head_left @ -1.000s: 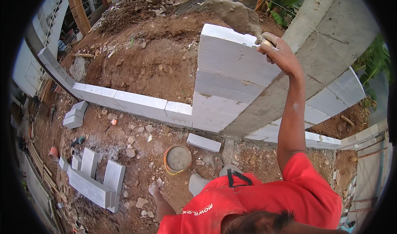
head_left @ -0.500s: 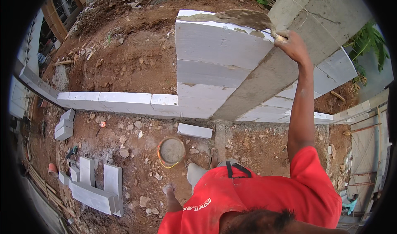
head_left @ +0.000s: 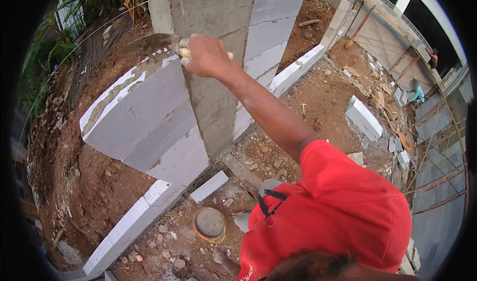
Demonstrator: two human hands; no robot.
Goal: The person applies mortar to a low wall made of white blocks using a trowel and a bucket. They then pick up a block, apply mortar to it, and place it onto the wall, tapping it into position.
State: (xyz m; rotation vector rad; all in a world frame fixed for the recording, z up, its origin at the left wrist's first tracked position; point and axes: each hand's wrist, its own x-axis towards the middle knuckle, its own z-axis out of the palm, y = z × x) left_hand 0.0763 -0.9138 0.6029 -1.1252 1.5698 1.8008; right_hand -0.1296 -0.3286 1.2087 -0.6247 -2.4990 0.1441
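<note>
My right hand (head_left: 206, 56) is closed round the wooden handle of a trowel (head_left: 151, 43). The trowel's mortar-smeared blade lies over the top of a white block wall (head_left: 144, 102), at the end against a grey concrete column (head_left: 213, 77). A strip of wet mortar (head_left: 112, 93) runs along the top course, with white block showing beside it. Low by my side hangs my left hand (head_left: 221, 254), its fingers loosely apart with nothing visible in them. Near it on the ground stands a round bucket (head_left: 209, 223) filled with grey mortar.
A loose white block (head_left: 209, 186) lies between bucket and wall. A string (head_left: 99, 28) crosses above the wall. More blocks (head_left: 363, 118) and a hammer (head_left: 303, 111) lie on the rubble-strewn soil to the right. Farther off, another person (head_left: 416, 92) is near bamboo poles.
My view has turned to the right, so the column now stands near the middle. My right hand still grips the trowel at the wall's column end; my left hand still hangs low.
</note>
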